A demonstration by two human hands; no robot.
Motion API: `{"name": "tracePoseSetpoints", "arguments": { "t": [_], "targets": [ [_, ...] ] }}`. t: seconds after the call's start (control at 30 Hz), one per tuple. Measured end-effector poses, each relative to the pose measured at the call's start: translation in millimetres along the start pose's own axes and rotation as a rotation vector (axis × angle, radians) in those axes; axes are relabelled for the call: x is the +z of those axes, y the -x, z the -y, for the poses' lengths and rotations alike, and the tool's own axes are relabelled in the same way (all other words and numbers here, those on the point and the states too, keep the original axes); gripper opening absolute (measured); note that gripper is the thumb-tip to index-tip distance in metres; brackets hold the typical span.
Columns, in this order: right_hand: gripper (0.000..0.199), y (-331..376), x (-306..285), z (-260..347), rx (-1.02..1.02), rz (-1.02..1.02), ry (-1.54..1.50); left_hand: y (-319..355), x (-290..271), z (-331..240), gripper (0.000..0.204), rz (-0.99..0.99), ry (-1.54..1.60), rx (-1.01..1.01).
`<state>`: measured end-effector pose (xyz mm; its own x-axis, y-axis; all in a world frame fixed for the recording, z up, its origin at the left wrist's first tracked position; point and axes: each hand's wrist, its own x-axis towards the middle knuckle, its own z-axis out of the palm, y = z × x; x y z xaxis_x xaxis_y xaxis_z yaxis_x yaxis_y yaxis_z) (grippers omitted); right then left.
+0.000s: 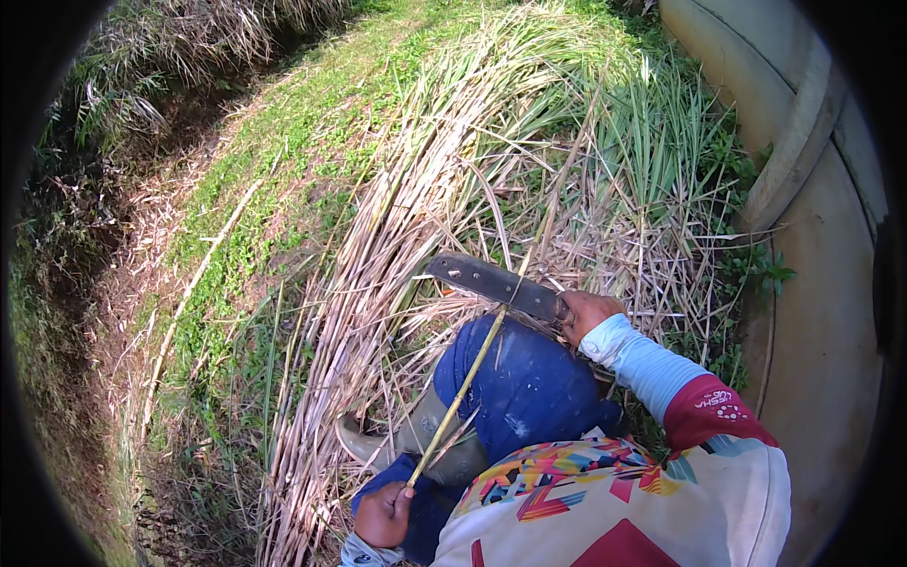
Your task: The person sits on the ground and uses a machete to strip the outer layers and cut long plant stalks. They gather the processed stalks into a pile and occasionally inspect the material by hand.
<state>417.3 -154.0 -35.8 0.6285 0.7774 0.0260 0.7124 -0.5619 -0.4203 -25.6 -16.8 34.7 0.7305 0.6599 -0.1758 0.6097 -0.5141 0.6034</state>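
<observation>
Dry straw-coloured cane stalk (491, 331), one in number, runs diagonally from the left hand (383, 513) low in the view up past the blade and into the standing clump. The left grip is closed around the stalk's lower end, fingers curled tight about it. The right hand (588, 314) is closed around the handle of one dark, broad machete (496, 283); the blade extends away from that grip toward the person's left and crosses the stalk at about its middle, well above the left grip and just beside the right one. Whether the edge touches the stalk or lies slightly behind it cannot be told.

Judged from this position, the work is trimming the held stalk. It would be done well by keeping the stalk taut with the left grip, holding that hand well below the line of the blade, and directing the edge away from the knee (524, 378), which lies in blue trousers directly under the crossing point.

Beyond the blade, a large heap of flattened dry cane (416, 208) lies on a grassy bank (283, 161). On the far side of the right grip stands a curved concrete wall (812, 283), one. One rubber boot (416, 444) is visible between the two grips. Counted: two hands, one machete, one held stalk.
</observation>
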Motion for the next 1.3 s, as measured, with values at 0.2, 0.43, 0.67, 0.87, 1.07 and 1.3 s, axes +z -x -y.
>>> {"name": "tracePoseSetpoints", "arguments": {
  "t": [0.2, 0.43, 0.67, 0.87, 1.07, 1.3],
  "targets": [
    [0.048, -63, -20, -64, 0.485, -0.150, -0.227, 17, -22, -14, 0.020, 0.152, 0.170, -0.156],
    [0.041, -1, 4, -11, -0.009, 0.086, -0.026, 12, 5, 30, 0.030, 0.283, 0.605, -0.307],
    [0.041, -22, 14, -35, 0.038, 0.092, 0.050, 25, 18, 49, 0.035, 0.445, 0.845, -0.499],
    [0.041, -39, -10, -45, 0.126, 0.017, 0.004, 31, 29, 56, 0.034, 0.506, 0.928, -0.526],
    [0.038, 5, 17, -35, -0.257, 0.244, 0.086, 22, 35, 60, 0.040, 0.571, 0.965, -0.553],
    [0.039, -33, 10, -66, 0.307, 0.027, -0.051, 20, 29, 57, 0.039, 0.586, 0.948, -0.563]
  ]
}}
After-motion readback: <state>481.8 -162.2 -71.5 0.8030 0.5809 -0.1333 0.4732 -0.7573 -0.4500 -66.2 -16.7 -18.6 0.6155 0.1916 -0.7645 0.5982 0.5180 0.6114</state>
